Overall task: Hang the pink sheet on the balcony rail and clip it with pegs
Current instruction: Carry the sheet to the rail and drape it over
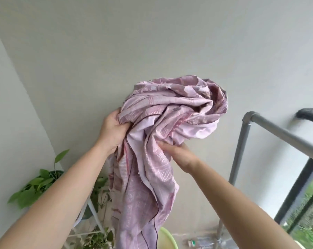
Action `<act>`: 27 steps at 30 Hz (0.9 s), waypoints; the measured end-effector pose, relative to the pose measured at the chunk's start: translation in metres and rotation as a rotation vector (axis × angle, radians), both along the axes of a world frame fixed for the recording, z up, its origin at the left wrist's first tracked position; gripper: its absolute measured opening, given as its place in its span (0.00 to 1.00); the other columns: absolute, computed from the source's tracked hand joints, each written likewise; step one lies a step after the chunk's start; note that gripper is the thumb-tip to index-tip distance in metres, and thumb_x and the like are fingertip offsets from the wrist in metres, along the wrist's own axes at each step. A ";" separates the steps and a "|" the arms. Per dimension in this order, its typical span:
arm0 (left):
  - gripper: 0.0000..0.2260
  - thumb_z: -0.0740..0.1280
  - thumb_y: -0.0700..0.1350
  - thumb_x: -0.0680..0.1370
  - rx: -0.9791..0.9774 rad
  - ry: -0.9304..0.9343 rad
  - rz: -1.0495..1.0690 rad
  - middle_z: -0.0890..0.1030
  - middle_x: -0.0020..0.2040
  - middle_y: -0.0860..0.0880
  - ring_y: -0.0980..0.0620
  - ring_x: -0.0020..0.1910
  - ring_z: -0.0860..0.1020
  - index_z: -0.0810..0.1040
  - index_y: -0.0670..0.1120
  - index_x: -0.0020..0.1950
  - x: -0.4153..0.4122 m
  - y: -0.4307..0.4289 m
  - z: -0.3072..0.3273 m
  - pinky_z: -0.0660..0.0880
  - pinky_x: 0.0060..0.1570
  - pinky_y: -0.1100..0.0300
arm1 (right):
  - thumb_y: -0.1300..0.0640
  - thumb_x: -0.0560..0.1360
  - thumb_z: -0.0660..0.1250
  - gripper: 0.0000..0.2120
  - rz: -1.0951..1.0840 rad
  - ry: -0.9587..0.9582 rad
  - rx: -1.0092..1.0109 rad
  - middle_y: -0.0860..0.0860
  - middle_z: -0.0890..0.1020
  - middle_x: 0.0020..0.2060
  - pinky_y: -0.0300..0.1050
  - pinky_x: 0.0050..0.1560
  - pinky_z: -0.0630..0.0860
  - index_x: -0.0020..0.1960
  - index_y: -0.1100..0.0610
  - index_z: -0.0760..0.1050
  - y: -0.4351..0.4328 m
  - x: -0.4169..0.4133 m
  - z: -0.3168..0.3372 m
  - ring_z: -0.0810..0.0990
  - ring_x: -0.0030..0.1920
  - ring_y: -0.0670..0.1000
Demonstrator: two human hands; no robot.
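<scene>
Hanging has not yet been started in the head view: the pink sheet [170, 123] is held up as a twisted bundle in front of the pale wall [152, 42], with a long tail dropping between the forearms towards the floor. The left hand [112, 130] is closed on the bundle's left edge, folds pinched between thumb and curled fingers. The right hand [179, 155] is dug in from below, its fingers curled into the cloth and mostly hidden by it. The grey rail [285, 135] lies to the right of the bundle and lower, apart from it. If the sheet were thrown across as it is, a knotted lump would probably be left on the rail, and the weight could be carried over the far side, where no hand would be placed to stop it. The tail could be caught on the white stand [94, 212] or dragged through the plant [38, 184] just beside it, or dropped into the green basin [165, 238] below. The elbow joint on the upright post [240, 151] marks the rail's near end, where cloth might be snagged. Open room is offered above the rail and along the bare wall; lower left is crowded. No pegs can be seen, so a free hand will be needed later.
</scene>
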State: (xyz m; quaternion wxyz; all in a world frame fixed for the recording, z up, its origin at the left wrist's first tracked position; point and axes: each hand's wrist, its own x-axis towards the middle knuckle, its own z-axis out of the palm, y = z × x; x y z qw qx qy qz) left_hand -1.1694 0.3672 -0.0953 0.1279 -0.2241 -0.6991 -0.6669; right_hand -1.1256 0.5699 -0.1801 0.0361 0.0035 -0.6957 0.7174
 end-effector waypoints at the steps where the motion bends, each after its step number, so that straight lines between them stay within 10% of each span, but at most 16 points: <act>1: 0.16 0.70 0.29 0.72 -0.056 0.022 0.003 0.86 0.50 0.48 0.51 0.50 0.83 0.83 0.47 0.52 -0.002 -0.004 0.002 0.79 0.53 0.56 | 0.44 0.65 0.80 0.30 -0.041 -0.020 0.012 0.45 0.82 0.60 0.48 0.67 0.74 0.64 0.51 0.76 0.002 0.003 0.003 0.80 0.61 0.47; 7: 0.19 0.60 0.30 0.68 -0.091 0.018 0.343 0.84 0.45 0.49 0.51 0.45 0.80 0.83 0.50 0.44 -0.029 -0.054 0.008 0.79 0.50 0.48 | 0.55 0.75 0.71 0.03 -0.475 -0.069 0.003 0.56 0.84 0.48 0.47 0.45 0.77 0.46 0.54 0.79 0.080 0.031 -0.013 0.80 0.42 0.50; 11: 0.21 0.58 0.33 0.69 -0.012 -0.104 0.337 0.84 0.51 0.47 0.45 0.53 0.82 0.81 0.54 0.49 -0.037 -0.068 0.003 0.78 0.56 0.47 | 0.54 0.78 0.65 0.05 -0.545 0.008 -0.022 0.53 0.85 0.51 0.49 0.54 0.80 0.52 0.49 0.80 0.116 0.053 -0.014 0.83 0.51 0.51; 15: 0.20 0.59 0.28 0.74 -0.125 -0.173 0.166 0.83 0.52 0.49 0.48 0.53 0.81 0.81 0.50 0.52 -0.021 -0.034 -0.033 0.77 0.54 0.55 | 0.53 0.78 0.65 0.05 -0.569 0.067 0.092 0.48 0.84 0.44 0.39 0.40 0.76 0.50 0.51 0.79 0.110 0.059 -0.002 0.82 0.46 0.48; 19: 0.19 0.57 0.29 0.72 0.048 -0.254 0.114 0.84 0.50 0.46 0.46 0.52 0.82 0.82 0.47 0.49 -0.001 0.009 -0.065 0.79 0.53 0.53 | 0.44 0.67 0.72 0.29 -0.612 0.114 0.232 0.49 0.79 0.56 0.38 0.52 0.79 0.65 0.51 0.72 0.095 0.056 0.002 0.80 0.55 0.47; 23: 0.18 0.58 0.36 0.68 0.300 -0.219 0.150 0.85 0.50 0.47 0.47 0.53 0.82 0.83 0.48 0.49 0.003 0.038 -0.044 0.78 0.57 0.48 | 0.59 0.68 0.74 0.50 -0.780 0.376 0.153 0.39 0.69 0.61 0.40 0.70 0.68 0.79 0.45 0.47 0.077 0.069 0.000 0.73 0.66 0.45; 27: 0.13 0.62 0.36 0.70 0.316 -0.095 0.022 0.85 0.47 0.47 0.50 0.48 0.81 0.83 0.49 0.44 0.013 0.066 -0.002 0.77 0.55 0.50 | 0.33 0.62 0.76 0.67 -0.628 0.342 0.552 0.50 0.45 0.80 0.54 0.80 0.46 0.78 0.46 0.29 0.061 0.077 -0.009 0.43 0.80 0.48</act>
